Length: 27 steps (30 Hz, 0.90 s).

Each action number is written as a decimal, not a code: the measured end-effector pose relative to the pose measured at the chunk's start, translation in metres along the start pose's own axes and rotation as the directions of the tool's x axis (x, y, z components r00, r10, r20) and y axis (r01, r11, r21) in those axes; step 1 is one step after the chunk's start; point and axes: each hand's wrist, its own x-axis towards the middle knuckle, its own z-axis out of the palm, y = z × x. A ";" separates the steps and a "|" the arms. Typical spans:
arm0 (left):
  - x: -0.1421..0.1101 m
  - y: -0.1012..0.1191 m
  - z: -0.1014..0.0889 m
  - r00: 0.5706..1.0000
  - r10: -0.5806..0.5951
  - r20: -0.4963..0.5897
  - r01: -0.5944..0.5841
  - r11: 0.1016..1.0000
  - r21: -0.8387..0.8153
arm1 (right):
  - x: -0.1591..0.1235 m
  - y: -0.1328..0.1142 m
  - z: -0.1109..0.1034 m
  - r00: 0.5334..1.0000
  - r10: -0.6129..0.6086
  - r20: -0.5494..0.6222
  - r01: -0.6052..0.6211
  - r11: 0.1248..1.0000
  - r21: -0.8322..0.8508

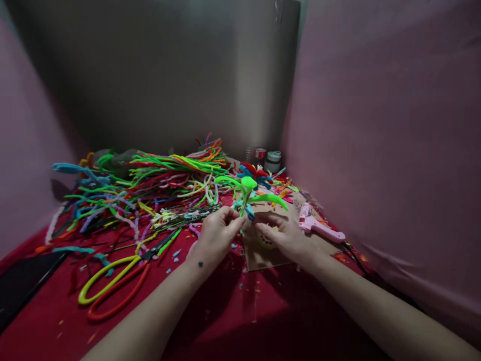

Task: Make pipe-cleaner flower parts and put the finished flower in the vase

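Bright green pipe cleaners shaped into a flower-like piece with long curved leaves [248,186] rise from my left hand [221,228]. Its thumb and fingertips pinch the stem low down. Close on the right is my right hand [283,235], with fingers bent around a round, yellow-rimmed thing [266,242] that looks like a roll. My fingers partly cover that roll. Both hands are above a piece of brown cardboard [259,261]. Behind the green piece lies a red and blue fuzzy flower [256,173].
A large heap of colored pipe cleaners [176,168] spreads across the back left. Scissors with yellow and red handles [120,286] lie at the left, near a dark flat object [26,281]. A pink glue gun [319,228] rests at the right. Scraps dot the red cloth [225,321].
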 end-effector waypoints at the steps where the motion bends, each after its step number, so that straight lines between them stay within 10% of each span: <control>1: -0.002 0.001 0.001 0.999 0.041 -0.021 -0.040 0.999 0.023 | 0.005 -0.002 0.003 0.999 0.042 -0.010 -0.040 0.988 0.150; 12: -0.008 0.002 -0.004 0.957 0.230 -0.174 -0.175 0.943 0.283 | 0.048 -0.020 0.040 0.999 -0.038 -0.011 0.038 0.836 0.547; 20: 0.005 0.013 -0.018 0.975 0.015 -0.222 -0.050 0.987 -0.153 | 0.055 -0.027 0.036 0.997 -0.082 -0.014 0.081 0.923 0.375; 27: 0.004 0.019 -0.025 0.986 -0.122 -0.115 0.065 0.910 -0.409 | 0.046 -0.013 0.040 0.979 -0.109 0.173 -0.008 0.826 0.563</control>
